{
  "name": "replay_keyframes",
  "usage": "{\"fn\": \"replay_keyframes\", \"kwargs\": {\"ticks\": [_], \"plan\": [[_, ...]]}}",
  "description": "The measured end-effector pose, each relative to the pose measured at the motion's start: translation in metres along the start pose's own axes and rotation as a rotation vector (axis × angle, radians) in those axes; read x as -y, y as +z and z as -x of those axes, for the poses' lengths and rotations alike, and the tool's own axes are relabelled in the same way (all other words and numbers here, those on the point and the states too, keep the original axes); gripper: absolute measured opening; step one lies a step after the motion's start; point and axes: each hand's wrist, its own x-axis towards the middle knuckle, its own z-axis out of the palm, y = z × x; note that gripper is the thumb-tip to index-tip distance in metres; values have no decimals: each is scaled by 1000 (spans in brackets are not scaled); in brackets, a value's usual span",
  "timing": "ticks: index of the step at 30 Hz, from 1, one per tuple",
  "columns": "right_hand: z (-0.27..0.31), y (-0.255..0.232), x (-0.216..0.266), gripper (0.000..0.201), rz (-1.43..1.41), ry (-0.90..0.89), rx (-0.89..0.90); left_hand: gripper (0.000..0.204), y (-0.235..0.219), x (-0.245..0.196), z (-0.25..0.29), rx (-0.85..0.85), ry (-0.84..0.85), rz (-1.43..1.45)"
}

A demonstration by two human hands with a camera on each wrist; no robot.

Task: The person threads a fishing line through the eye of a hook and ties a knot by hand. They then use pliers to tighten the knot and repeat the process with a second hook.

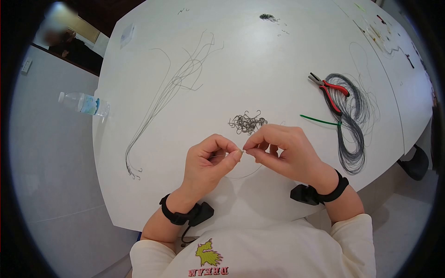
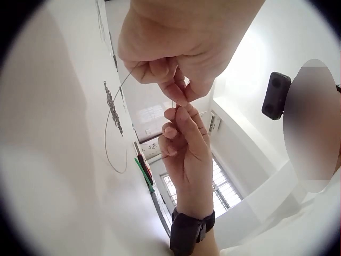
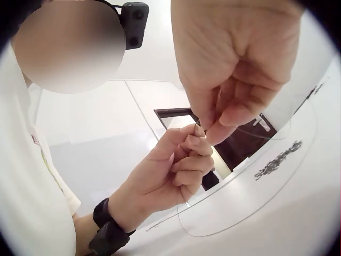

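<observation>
My left hand [image 1: 206,162] and right hand [image 1: 289,150] meet fingertip to fingertip above the near part of the table. Each pinches a thin grey fishing line [image 3: 202,236] between thumb and forefinger. From the left hand the line hangs in a wide loop, and it crosses that palm. A tiny dark curved piece [image 3: 197,122] shows at the joined fingertips; I cannot tell whether it is a hook. Just beyond the hands lies a pile of dark fish hooks [image 1: 248,123].
Left on the white table [image 1: 259,60] lie long line strands [image 1: 157,99] with hooks at their near ends. Red-handled pliers [image 1: 331,95], a coiled line bundle [image 1: 352,148] and a green tie [image 1: 317,119] lie right. A bottle [image 1: 83,104] lies at the left edge; small hooks [image 1: 268,17] lie far back.
</observation>
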Motion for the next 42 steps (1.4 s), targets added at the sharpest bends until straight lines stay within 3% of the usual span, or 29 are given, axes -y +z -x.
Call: {"fn": "replay_keyframes", "kwargs": {"ticks": [8,13,20,26,35,37,42], "plan": [[1,3,2,6,-3,25,5,6,1,-1,1,3,-5,57],[2,5,1,5,-79,145,-15,6,2,0,0,-43,37,68],[4,15,-5,6,-159,129,-78,6,-1,1,0,-105,69,28],[6,19,1,4,-69,73,-125,6,3,5,-3,-183,146,9],[5,24,-1,14,240,-219,-214,7,2,4,-4,-230,184,-114],[5,22,-1,16,440,-359,-214,7,2,-3,-4,-219,191,-179],[4,16,-2,15,542,-414,-191,8,0,-4,-5,-161,223,-306]]}}
